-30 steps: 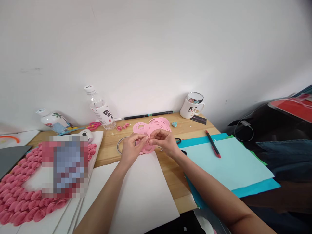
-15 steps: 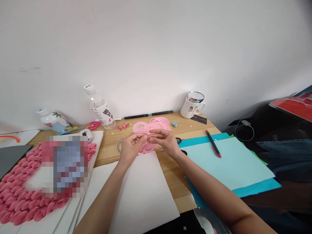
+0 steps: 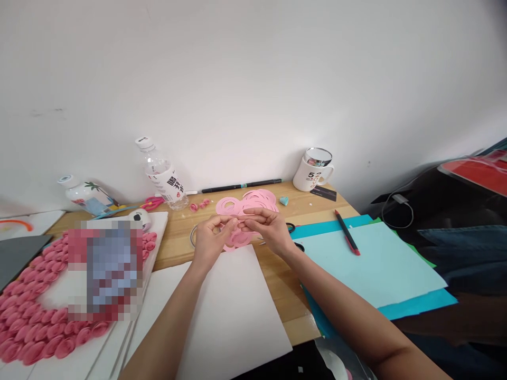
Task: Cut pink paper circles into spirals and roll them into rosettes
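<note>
My left hand (image 3: 210,236) and my right hand (image 3: 270,230) meet above the desk, with thumbs and fingers closed in a pinch. Between the fingertips is a small piece of pink paper (image 3: 240,218), mostly hidden by the fingers. Flat pink paper rings (image 3: 259,199) lie in a pile behind and beneath the hands. Beside my right wrist, the black handles of scissors (image 3: 291,228) show, partly covered by the arm. A roll of tape (image 3: 193,237) sits just left of my left hand.
White paper (image 3: 237,311) lies under my forearms. Pink rolled paper flowers (image 3: 47,316) cover a board at left. Along the wall stand a plastic bottle (image 3: 164,179), another bottle (image 3: 89,195) and a mug (image 3: 311,174). A pen (image 3: 347,233) rests on pale blue sheets (image 3: 372,269).
Both hands stay in nearly the same place, their fingers shifting slightly around the pink paper. Nothing else has visibly moved.
</note>
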{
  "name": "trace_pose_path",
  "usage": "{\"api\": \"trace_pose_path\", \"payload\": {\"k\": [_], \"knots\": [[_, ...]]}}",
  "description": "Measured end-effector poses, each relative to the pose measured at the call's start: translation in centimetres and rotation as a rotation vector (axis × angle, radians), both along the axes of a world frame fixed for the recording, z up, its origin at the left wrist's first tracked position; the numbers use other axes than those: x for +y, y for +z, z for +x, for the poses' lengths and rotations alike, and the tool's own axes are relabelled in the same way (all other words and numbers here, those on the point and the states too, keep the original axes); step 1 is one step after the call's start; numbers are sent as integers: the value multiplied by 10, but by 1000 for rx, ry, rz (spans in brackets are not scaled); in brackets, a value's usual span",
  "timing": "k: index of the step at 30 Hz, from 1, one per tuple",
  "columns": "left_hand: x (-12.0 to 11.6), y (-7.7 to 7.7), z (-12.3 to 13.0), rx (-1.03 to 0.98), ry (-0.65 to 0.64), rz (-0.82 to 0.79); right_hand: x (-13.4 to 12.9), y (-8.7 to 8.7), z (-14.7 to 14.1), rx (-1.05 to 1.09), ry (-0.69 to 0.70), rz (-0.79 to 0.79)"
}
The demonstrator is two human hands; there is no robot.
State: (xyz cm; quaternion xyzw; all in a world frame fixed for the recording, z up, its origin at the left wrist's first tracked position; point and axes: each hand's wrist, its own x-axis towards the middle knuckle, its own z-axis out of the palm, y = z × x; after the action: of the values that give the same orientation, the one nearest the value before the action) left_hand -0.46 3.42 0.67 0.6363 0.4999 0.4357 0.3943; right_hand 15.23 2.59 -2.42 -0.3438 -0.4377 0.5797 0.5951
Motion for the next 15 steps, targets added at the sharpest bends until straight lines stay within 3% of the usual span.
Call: {"api": "trace_pose_path", "payload": {"k": [9, 15], "knots": [[-2, 2, 1, -5, -48, 14, 0, -1, 2, -69, -66, -42], [-4, 5, 2, -25, -86, -85, 0, 0, 1, -122, -102, -2]]}}
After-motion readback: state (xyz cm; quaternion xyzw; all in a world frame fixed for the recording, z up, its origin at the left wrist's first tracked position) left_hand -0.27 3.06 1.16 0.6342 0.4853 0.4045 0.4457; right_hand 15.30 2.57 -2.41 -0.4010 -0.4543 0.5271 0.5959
